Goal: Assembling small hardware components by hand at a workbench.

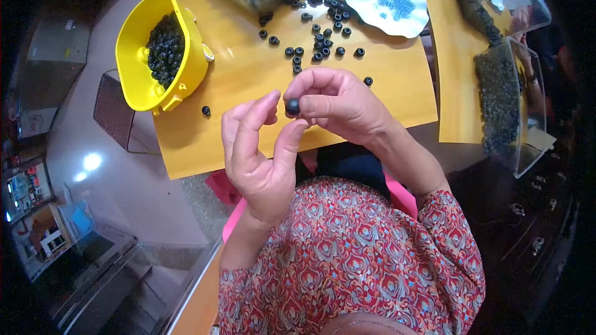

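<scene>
Ring in hand: small black ring (pixel 292 107), rubbery-looking and matt, pinched at your right hand's fingertips, held in the air just off the near edge of the worktop (pixel 261 74).
Right hand: your right hand (pixel 338 102) is closed on the ring, thumb and forefinger curled round it; the other fingers fold behind.
Left hand: your left hand (pixel 261 149) is loosely open, palm up, thumb and forefinger raised to either side of the ring; whether they touch it, you cannot tell from here.
Doing it well: keep the pinch light, since a part this small and round would likely roll free under a hard squeeze. Turn the bore toward you so you can check it, and work over the worktop rather than over your lap, so a dropped ring lands where you can find it.
Loose rings: a scatter of like black rings (pixel 316 40) lies toward the far edge; one stray (pixel 205 111) sits near the left edge.
Yellow scoop: glossy moulded plastic scoop (pixel 139 62) at the left edge, heaped with the same dark rings.
White dish: wavy-rimmed dish (pixel 410 25) at the far right corner, holding small pale blue pieces.
Clear bins: see-through plastic bins (pixel 528 105) of dark parts on the right, another along the far edge.
Worktop surface: smooth, orange-yellow, faintly shiny.
</scene>
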